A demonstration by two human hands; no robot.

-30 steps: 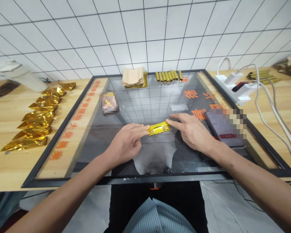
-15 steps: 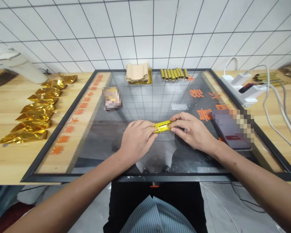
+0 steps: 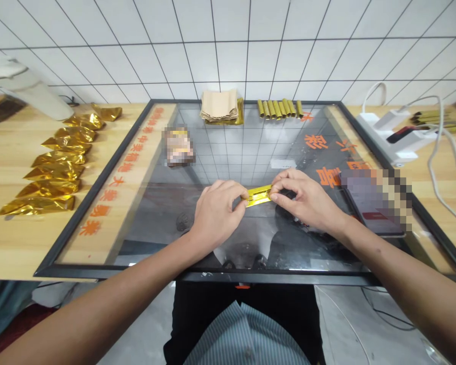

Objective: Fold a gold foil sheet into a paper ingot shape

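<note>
A narrow strip of folded gold foil paper point(image 3: 259, 195) lies across between my hands, just over the dark glass panel point(image 3: 228, 152). My left hand point(image 3: 219, 209) pinches its left end between thumb and fingers. At the right end, the thumb and fingertips of my right hand point(image 3: 302, 197) close on the foil. Behind them, a stack of tan-backed foil sheets point(image 3: 219, 105) sits at the panel's far edge. Beside the stack is a row of several rolled gold tubes point(image 3: 279, 109).
Several twisted gold foil packets point(image 3: 55, 172) line the wooden table at left, near a white cup point(image 3: 30, 83). A blurred small item point(image 3: 179, 146) rests on the glass. On the right are a phone point(image 3: 372, 205) and a power strip point(image 3: 387, 137) with white cables.
Both hands went from fingertips resting on the foil's ends to pinching them. The foil strip now looks narrower, its edges folded in. The camera view has shifted slightly.
</note>
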